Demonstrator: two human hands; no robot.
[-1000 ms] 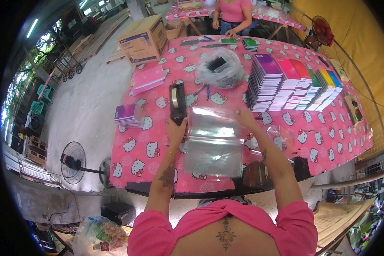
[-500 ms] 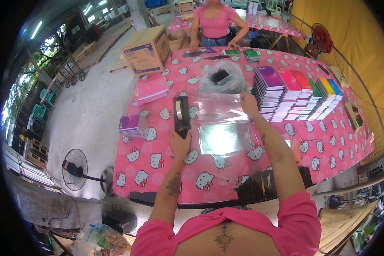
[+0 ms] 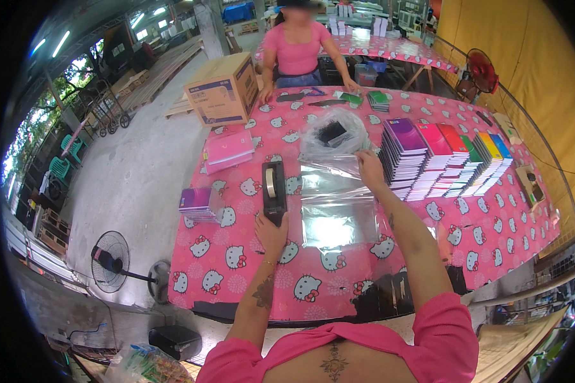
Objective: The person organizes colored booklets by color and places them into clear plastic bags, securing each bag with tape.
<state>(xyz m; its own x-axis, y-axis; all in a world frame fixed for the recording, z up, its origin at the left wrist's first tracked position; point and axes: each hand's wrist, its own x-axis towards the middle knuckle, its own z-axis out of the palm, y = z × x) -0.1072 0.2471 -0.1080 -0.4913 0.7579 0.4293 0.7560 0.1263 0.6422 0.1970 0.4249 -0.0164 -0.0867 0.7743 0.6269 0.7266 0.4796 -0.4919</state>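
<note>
My left hand point(image 3: 272, 231) is closed around the near end of a black tape dispenser point(image 3: 275, 207) with a roll of clear tape in it. To its right, a clear plastic sheet point(image 3: 335, 198) lies flat, glaring white from reflected light. My right hand point(image 3: 370, 171) pinches the far right corner of that sheet. Just beyond stands a crumpled clear plastic bag point(image 3: 356, 142) with something black inside. Close to the right hand rise tall stacks of notebooks point(image 3: 404, 153) with purple, pink, red, green, yellow and blue covers.
Left on the pink patterned tablecloth point(image 3: 236, 281) are a small purple notebook stack point(image 3: 198, 203) and pink folders point(image 3: 229, 152). A cardboard box point(image 3: 222, 90) sits at the far left corner. Across the table stands a person in pink point(image 3: 297, 48), near green notebooks point(image 3: 378, 100). A fan point(image 3: 110, 260) stands left.
The view has tipped up slightly, so the table sits lower in the picture. Across the table, the person's hands have shifted slightly left. Both my hands keep their hold.
</note>
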